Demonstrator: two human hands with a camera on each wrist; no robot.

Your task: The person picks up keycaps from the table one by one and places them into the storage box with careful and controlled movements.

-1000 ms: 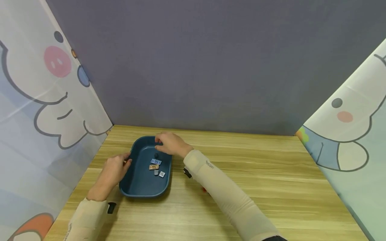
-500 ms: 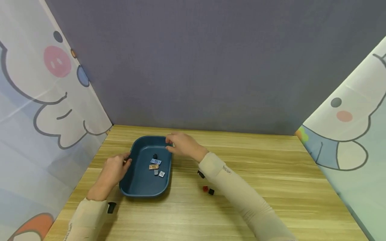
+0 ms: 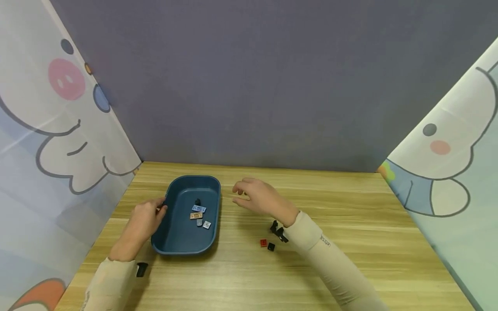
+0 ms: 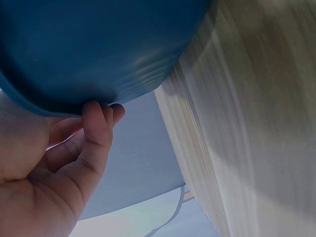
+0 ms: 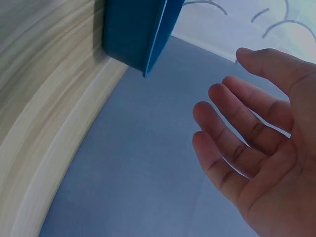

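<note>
My left hand [image 3: 143, 219] pinches the left rim of a blue tray [image 3: 183, 252], its fingertips at the edge in the left wrist view. In the tray lie a small black piece [image 3: 197, 201], a light blue printed tile [image 3: 199, 208], an orange printed tile [image 3: 196, 216], a greyish see-through piece [image 3: 199, 222] and a white tile [image 3: 207, 225]. To the right of the tray, above the table, hovers my right hand [image 3: 258, 195]. Its fingers are relaxed and spread, and the right wrist view shows nothing in its palm.
A small red block [image 3: 263, 242] and a small black block [image 3: 271, 246] lie on the wooden table [image 3: 350, 242], right of the tray. A grey panel [image 3: 249, 86] stands behind the table. Printed cartoon sheets [image 3: 439, 172] flank both sides.
My right hand has moved right, from over the tray to beside it, uncovering the red and black blocks. The left hand keeps its place at the rim.
</note>
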